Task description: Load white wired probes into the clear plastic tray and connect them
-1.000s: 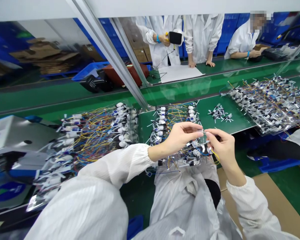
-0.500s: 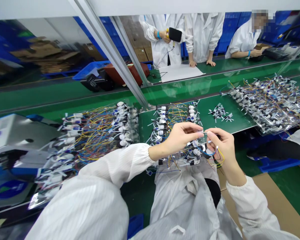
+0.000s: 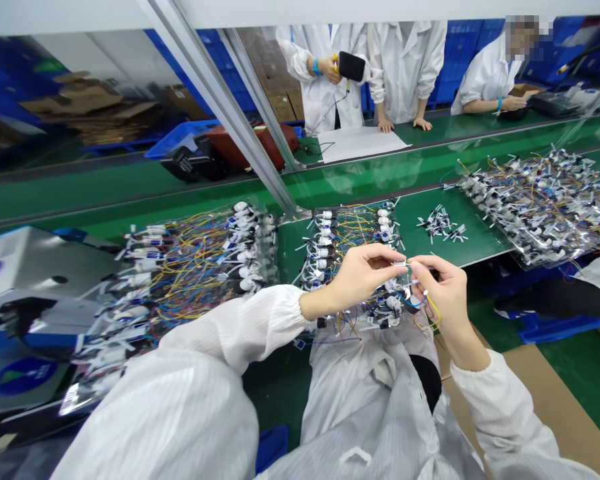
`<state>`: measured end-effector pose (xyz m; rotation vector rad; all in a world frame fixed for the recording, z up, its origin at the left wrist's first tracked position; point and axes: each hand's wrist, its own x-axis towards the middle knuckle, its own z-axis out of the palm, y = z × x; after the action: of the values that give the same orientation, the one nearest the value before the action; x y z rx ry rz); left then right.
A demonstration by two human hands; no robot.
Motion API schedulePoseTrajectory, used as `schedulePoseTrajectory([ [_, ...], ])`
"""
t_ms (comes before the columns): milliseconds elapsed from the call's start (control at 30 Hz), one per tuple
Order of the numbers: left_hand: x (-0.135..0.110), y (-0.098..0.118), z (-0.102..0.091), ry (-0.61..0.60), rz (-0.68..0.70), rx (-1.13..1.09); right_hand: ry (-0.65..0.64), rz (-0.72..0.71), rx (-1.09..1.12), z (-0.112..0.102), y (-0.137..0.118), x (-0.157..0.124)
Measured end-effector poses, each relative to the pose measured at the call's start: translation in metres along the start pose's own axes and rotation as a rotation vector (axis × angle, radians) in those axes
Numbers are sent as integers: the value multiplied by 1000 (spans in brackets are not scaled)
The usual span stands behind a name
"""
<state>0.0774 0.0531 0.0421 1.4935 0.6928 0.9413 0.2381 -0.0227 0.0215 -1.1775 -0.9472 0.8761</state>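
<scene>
Legibly, nothing: the small blue-and-white labels on the wired white plastic fittings and the round blue badge on the grey machine are too small or blurred to read.

Item, left hand: forearm reaches across from the lower left in a white cleanroom sleeve with a gathered cuff, fingers closed together and pointing right. Item, right hand: forearm rises from the lower right, fingers bent toward the left hand. Both hands grip one small white piece between their fingertips, held up above a clear plastic bag of fittings. Its exact kind cannot be told. Thin yellow and blue wires curve below the right hand.

Item, on the green conveyor belt: further bags, left and right, tangled with yellow, blue and red wires, plus a loose heap of small black-and-white parts.

Item, beyond the aluminium rail: a co-worker holding a black-and-yellow tool, another co-worker's hands resting on a far belt beside a white sheet of paper, and blue crates.
</scene>
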Motion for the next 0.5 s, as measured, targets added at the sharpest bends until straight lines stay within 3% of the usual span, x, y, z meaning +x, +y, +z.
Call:
schedulePoseTrajectory([
  [233,-1,-5,4,74,-24,-59,35,25,49,6,1,-4],
  [500,2,0,3,49,30,-45,74,44,197,9,3,0],
])
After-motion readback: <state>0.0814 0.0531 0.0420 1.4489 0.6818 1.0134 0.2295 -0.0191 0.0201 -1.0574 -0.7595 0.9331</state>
